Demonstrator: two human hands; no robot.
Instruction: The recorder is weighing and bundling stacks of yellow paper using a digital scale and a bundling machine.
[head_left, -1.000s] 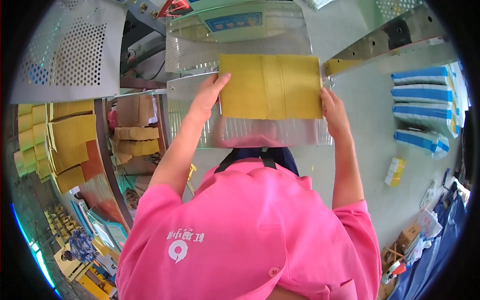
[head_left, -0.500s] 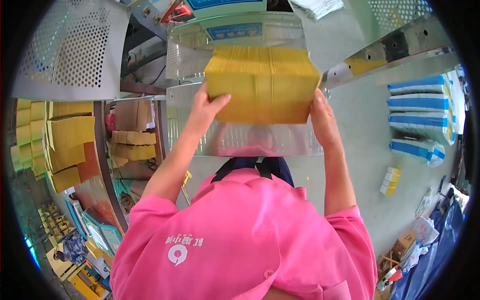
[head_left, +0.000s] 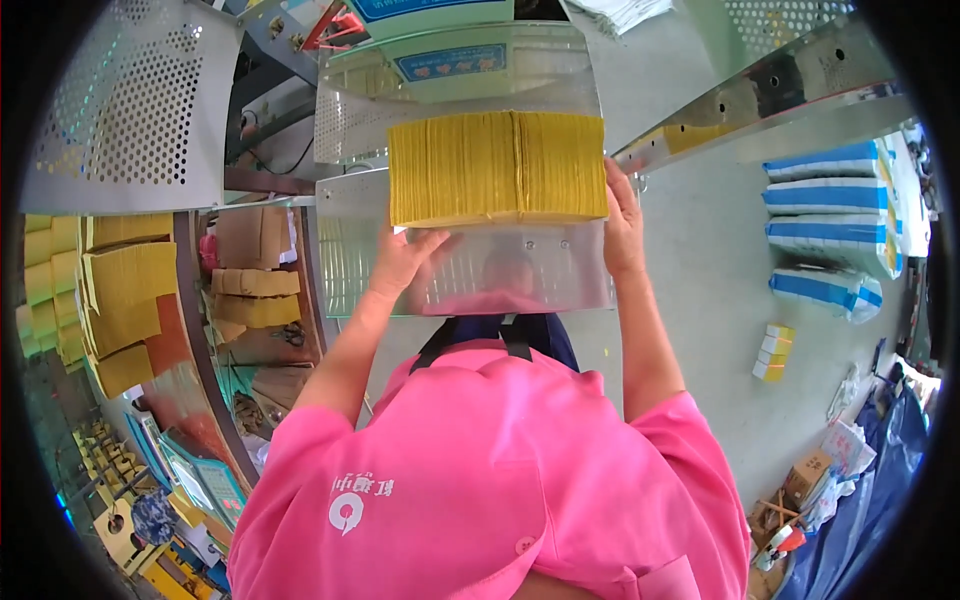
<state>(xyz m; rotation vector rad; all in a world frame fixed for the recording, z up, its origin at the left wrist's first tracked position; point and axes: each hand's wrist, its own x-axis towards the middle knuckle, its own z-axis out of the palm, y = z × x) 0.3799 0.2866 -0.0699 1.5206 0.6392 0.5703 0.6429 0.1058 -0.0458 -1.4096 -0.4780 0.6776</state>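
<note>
A thick block of yellow paper sheets (head_left: pixel 465 165) sits between my two hands, over a shiny metal table (head_left: pixel 570 265). Its many thin edges face up, and a darker gap runs across it right of the middle. My left hand (head_left: pixel 405 262) grips the near left corner, its thumb along the lower edge and its other fingers partly hidden. Against the right end presses my right hand (head_left: pixel 624 225), fingers pointing away from me. Whether the block's underside touches the metal is hard to see.
At left stand a perforated metal panel (head_left: pixel 125 110) and a shelf with yellow paper stacks (head_left: pixel 125 295). A slanted metal rail (head_left: pixel 740 110) runs at the upper right. Blue-and-white wrapped packs (head_left: pixel 830 240) and a small yellow-and-white bundle (head_left: pixel 773 352) lie on the floor at right.
The block has tipped, so its broad near face has mostly turned out of sight and its sheet edges show. Both hands have kept hold, the left sliding lower at the near corner.
</note>
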